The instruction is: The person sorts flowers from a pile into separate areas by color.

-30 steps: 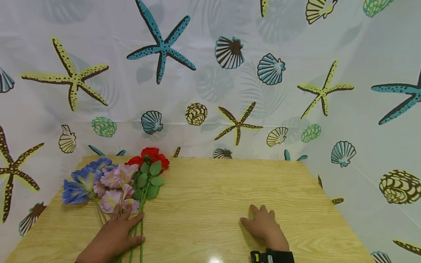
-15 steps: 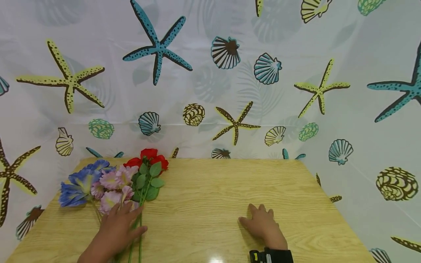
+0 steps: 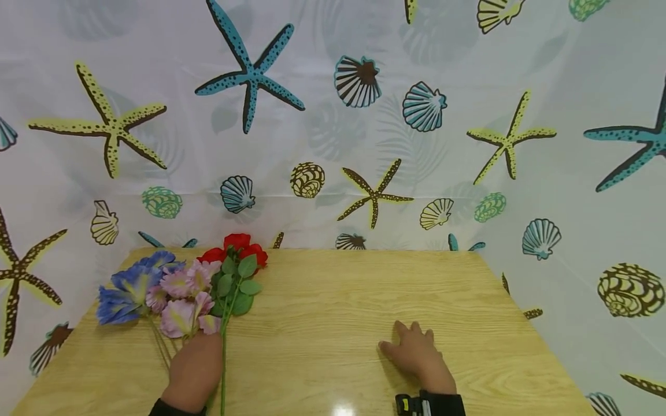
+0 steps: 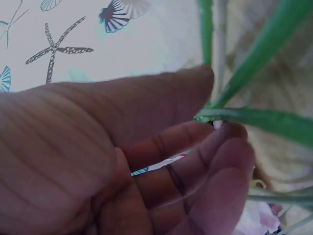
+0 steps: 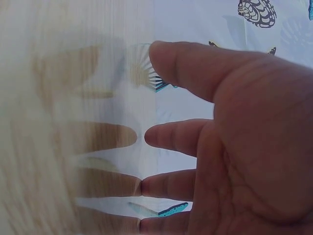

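Observation:
My left hand [image 3: 195, 371] lies over the stems at the left front of the table, just below the pink artificial flowers [image 3: 179, 300]. In the left wrist view its thumb and fingertips close on a flower stem [image 4: 220, 41] with long green leaves [image 4: 259, 54]. The curled fingers hide part of that stem. Blue flowers [image 3: 127, 292] lie to the left of the pink ones. Red roses [image 3: 238, 245] with green stems lie to their right. My right hand [image 3: 416, 353] holds nothing, its fingers spread with the tips on the tabletop.
The wood-grain tabletop [image 3: 322, 323] runs back to a white cloth [image 3: 291, 231] printed with starfish and seashells. This cloth also hangs along both sides. A black strap [image 3: 432, 403] circles the right wrist.
My left hand was spread flat over the stems; it has drawn back toward me and its fingers have curled round a stem. The flowers and my right hand stay put.

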Action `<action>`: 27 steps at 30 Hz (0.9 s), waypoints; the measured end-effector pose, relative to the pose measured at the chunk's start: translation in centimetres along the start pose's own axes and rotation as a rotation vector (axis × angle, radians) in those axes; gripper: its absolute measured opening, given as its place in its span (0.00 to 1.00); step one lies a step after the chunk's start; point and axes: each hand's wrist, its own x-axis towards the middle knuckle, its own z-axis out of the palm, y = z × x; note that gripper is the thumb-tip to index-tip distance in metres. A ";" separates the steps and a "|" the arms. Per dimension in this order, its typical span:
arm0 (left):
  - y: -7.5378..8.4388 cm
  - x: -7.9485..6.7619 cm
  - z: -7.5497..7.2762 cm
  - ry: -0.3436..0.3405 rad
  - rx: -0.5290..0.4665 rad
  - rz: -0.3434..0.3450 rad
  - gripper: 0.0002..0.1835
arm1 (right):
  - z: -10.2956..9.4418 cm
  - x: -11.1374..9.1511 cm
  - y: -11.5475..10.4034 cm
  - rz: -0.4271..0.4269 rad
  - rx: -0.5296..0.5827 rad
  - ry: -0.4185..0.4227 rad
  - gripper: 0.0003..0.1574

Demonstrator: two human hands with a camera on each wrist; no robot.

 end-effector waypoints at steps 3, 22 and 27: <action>-0.3 0.1 0.3 -0.025 -0.021 0.008 0.10 | 0.0 0.0 -0.1 -0.001 -0.005 0.002 0.46; -1.1 1.2 -1.2 -0.260 -0.232 -0.047 0.25 | 0.0 -0.1 -0.3 0.001 -0.015 0.007 0.45; -0.7 1.1 -1.7 -0.290 -0.301 -0.044 0.24 | -0.1 -0.1 -0.2 -0.002 -0.009 0.004 0.45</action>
